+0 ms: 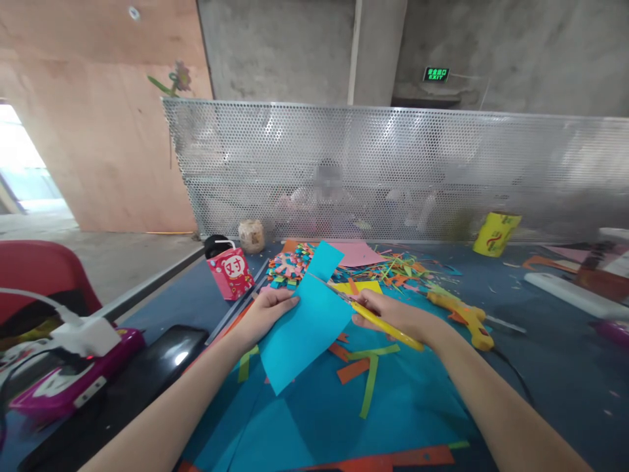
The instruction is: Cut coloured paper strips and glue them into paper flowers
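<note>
My left hand [272,309] pinches the left edge of a bright blue sheet of paper [309,328], holding it tilted above the table. My right hand [381,311] is closed around yellow-handled scissors [386,322]. Their metal blades lie at the sheet's upper right edge, where a cut line runs across the paper. Beyond that line a narrower blue piece [325,261] sticks up at an angle. Larger blue paper [314,419] lies flat beneath both hands, with orange strips [354,371] and green strips [369,387] scattered on it.
Small coloured paper bits [289,265] and thin strips [403,269] are heaped behind the sheet. A pink drink box [230,272] and black phone [181,341] stand left, near a purple power strip [69,387]. A yellow glue gun [462,314] lies right. A perforated metal panel [393,177] borders the back.
</note>
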Available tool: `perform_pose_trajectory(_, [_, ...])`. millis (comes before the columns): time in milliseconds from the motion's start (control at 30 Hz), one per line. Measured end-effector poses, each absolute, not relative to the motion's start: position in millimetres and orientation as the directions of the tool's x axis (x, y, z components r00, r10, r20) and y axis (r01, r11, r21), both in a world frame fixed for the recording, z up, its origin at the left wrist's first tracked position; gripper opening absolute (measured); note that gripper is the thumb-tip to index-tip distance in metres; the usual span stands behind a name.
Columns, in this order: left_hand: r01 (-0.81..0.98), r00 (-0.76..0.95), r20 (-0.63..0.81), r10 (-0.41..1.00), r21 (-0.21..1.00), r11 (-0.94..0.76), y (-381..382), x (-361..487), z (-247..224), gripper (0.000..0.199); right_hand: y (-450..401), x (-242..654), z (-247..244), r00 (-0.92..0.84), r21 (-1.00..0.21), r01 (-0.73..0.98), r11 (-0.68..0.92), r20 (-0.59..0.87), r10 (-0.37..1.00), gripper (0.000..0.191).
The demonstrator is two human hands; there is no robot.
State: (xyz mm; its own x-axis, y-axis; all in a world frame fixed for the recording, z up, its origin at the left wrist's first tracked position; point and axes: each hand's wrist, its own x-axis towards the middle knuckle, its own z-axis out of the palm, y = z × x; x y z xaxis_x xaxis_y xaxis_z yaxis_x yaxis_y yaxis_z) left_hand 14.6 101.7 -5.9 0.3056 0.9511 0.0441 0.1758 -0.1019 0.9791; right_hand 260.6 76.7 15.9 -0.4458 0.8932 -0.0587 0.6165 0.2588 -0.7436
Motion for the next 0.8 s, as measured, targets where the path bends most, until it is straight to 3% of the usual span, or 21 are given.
perform_pose_trajectory(167, [0.171, 0.33, 0.046, 0.943, 0.979, -0.107, 101, 13, -4, 0.026, 67, 250, 30, -0.378, -0.772, 0.619, 0.142, -0.134, 0.916, 0.017])
perform_pose_trajectory(300, [0.18, 0.324, 0.046, 0.945, 0.978, -0.109, 99, 13, -4, 0.027, 63, 246, 36, -0.337, -0.782, 0.621, 0.054, -0.205, 0.919, 0.017])
perform_pose_trajectory(800, [0.236, 0.334, 0.026, 0.942, 0.966, -0.11, 96, 16, -2, 0.036, 70, 252, 23, -0.371, -0.801, 0.593, 0.088, -0.174, 0.912, 0.022])
